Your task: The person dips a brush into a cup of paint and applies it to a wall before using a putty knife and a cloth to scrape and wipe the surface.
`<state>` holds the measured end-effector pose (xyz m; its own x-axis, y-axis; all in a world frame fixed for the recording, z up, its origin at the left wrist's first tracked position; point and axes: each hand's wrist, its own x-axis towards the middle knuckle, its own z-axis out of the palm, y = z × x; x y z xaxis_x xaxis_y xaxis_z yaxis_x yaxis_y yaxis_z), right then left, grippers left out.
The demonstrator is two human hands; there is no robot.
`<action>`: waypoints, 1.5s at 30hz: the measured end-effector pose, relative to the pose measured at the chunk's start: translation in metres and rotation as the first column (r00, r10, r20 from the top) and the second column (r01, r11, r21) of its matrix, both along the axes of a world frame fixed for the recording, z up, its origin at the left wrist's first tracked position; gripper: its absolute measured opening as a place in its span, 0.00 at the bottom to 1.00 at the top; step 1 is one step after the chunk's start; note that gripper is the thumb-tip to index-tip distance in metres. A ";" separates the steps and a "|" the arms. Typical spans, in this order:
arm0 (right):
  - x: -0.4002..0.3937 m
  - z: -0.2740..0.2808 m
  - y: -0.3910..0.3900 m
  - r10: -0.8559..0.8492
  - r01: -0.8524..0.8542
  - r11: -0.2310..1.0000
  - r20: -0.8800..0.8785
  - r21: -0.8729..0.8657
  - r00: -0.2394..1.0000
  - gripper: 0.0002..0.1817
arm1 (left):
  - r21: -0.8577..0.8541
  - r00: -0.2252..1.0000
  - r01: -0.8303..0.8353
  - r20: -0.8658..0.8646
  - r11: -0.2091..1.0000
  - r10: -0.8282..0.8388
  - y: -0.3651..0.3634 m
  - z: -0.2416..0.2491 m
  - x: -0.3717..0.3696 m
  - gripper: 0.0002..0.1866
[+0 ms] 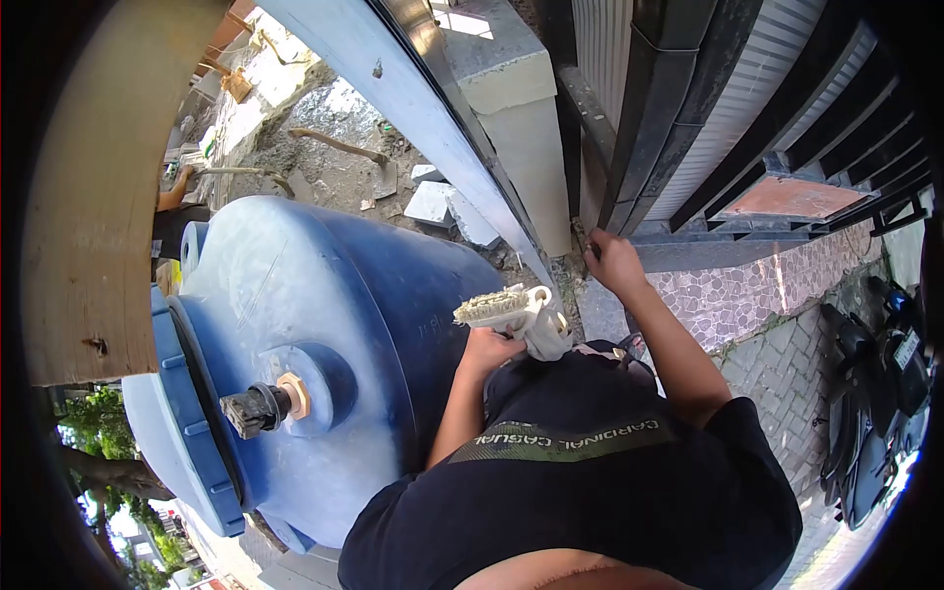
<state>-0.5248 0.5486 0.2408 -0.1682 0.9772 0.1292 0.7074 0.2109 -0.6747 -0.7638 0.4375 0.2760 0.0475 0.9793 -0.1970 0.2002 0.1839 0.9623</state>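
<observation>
My left hand [489, 351] is closed around a wide brush [494, 307] with pale, stiff bristles, held in front of my dark shirt. Against the brush is a whitish piece [547, 334] with a ring-shaped opening at its top. My right hand [617, 262] reaches forward to the foot of a dark metal gate post [644, 128]. Its fingers are curled at the narrow gap beside the pale pillar [526, 157]. A small dark bit shows at the fingertips, and I cannot tell what it is.
A large blue water tank [393, 295] with a pipe fitting [261, 405] lies close on my left. A pale beam [403, 88] slants overhead; a wooden board [98, 197] hangs at left. Rubble blocks [433, 204] and a hoe [344, 146] lie behind. Motorbikes [875, 393] stand right.
</observation>
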 end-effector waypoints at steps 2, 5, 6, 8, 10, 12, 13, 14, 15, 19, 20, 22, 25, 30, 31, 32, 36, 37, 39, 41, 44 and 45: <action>-0.012 0.021 0.006 0.009 -0.008 0.999 -0.030 0.042 1.000 0.08 | 0.011 0.998 0.018 -0.056 1.000 -0.018 -0.002 -0.004 -0.001 0.25; -0.025 0.056 0.015 0.034 -0.026 0.995 -0.093 0.092 0.995 0.09 | 0.071 0.999 0.015 0.028 0.997 -0.017 -0.003 -0.009 -0.003 0.24; -0.028 0.064 0.017 0.050 -0.039 0.995 -0.128 0.088 0.991 0.10 | 0.117 1.000 0.022 -0.016 0.993 -0.021 -0.004 -0.005 -0.003 0.24; -0.034 0.073 0.020 0.071 -0.049 0.991 -0.185 0.125 0.980 0.10 | 0.160 0.998 0.029 -0.064 0.987 -0.019 -0.006 -0.003 -0.003 0.24; -0.036 0.079 0.020 0.100 -0.061 0.985 -0.237 0.164 0.966 0.10 | 0.241 0.996 0.012 -0.088 0.970 0.010 -0.007 -0.004 -0.004 0.24; -0.033 0.081 0.014 0.203 -0.170 0.975 -0.269 0.141 0.941 0.10 | 0.249 0.996 -0.021 -0.077 0.968 0.041 -0.007 -0.006 -0.004 0.24; -0.031 0.077 0.011 0.212 -0.179 0.974 -0.267 0.142 0.940 0.10 | 0.259 0.996 -0.048 -0.061 0.965 0.066 -0.007 -0.009 -0.003 0.24; -0.028 0.071 0.007 0.230 -0.197 0.970 -0.281 0.142 0.932 0.09 | 0.211 0.993 -0.073 -0.077 0.975 0.091 -0.008 -0.014 -0.004 0.24; -0.026 0.069 0.004 0.248 -0.214 0.966 -0.293 0.144 0.923 0.09 | 0.213 0.992 -0.082 -0.072 0.973 0.100 -0.008 -0.017 -0.004 0.24; -0.015 0.074 -0.005 0.162 -0.189 0.978 -0.254 -0.085 0.953 0.08 | 0.272 0.991 -0.109 -0.042 0.956 0.125 -0.002 -0.003 0.010 0.22; -0.014 0.073 -0.006 0.183 -0.202 0.978 -0.273 -0.043 0.944 0.09 | 0.270 0.987 -0.161 0.023 0.949 0.161 -0.001 -0.002 0.014 0.22; -0.012 0.076 -0.008 0.207 -0.218 0.976 -0.292 -0.003 0.934 0.10 | 0.345 0.978 -0.205 0.044 0.916 0.203 0.002 0.012 0.023 0.20; -0.011 0.091 -0.014 0.322 -0.363 0.931 -0.415 -0.022 0.851 0.18 | 0.366 0.962 -0.274 0.091 0.889 0.259 0.012 0.020 0.033 0.20; -0.019 0.105 -0.027 0.530 -0.537 0.835 -0.447 0.124 0.721 0.29 | 0.211 0.939 -0.340 0.126 0.917 0.319 0.030 0.041 0.047 0.19; -0.020 0.107 -0.026 0.487 -0.499 0.860 -0.472 0.109 0.735 0.28 | 0.216 0.938 -0.344 0.132 0.914 0.321 0.032 0.049 0.050 0.19; -0.018 0.105 -0.024 0.450 -0.456 0.884 -0.467 0.107 0.762 0.25 | 0.246 0.925 -0.337 0.267 0.909 0.271 0.034 0.061 0.055 0.17; -0.020 0.121 -0.003 0.229 -0.127 0.972 -0.662 0.199 0.714 0.20 | 0.367 0.898 -0.272 0.430 0.890 0.097 0.036 0.081 0.055 0.20; -0.025 0.130 0.003 0.229 -0.126 0.972 -0.660 0.201 0.715 0.20 | 0.400 0.854 -0.320 0.514 0.859 0.080 0.036 0.089 0.058 0.22; -0.037 0.153 0.014 0.051 0.137 0.965 -0.673 0.224 0.738 0.19 | 0.507 0.913 -0.217 0.408 0.834 -0.011 0.036 0.085 0.050 0.24; -0.051 0.152 0.036 0.021 0.246 0.926 -0.690 0.286 0.723 0.19 | 0.496 0.897 -0.248 0.442 0.832 0.004 0.034 0.089 0.049 0.21; -0.065 0.163 0.060 -0.081 0.392 0.875 -0.713 0.283 0.696 0.21 | 0.557 0.907 -0.169 0.412 0.813 -0.093 0.031 0.080 0.043 0.20; -0.069 0.169 0.066 -0.163 0.435 0.873 -0.709 0.220 0.686 0.21 | 0.562 0.909 -0.169 0.407 0.810 -0.093 0.032 0.079 0.042 0.20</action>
<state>-0.5937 0.6143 0.4103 0.3848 0.8214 0.4209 0.1830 0.3791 -0.9071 -0.7217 0.4698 0.3546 -0.0469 0.9028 0.4275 -0.2164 -0.4269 0.8780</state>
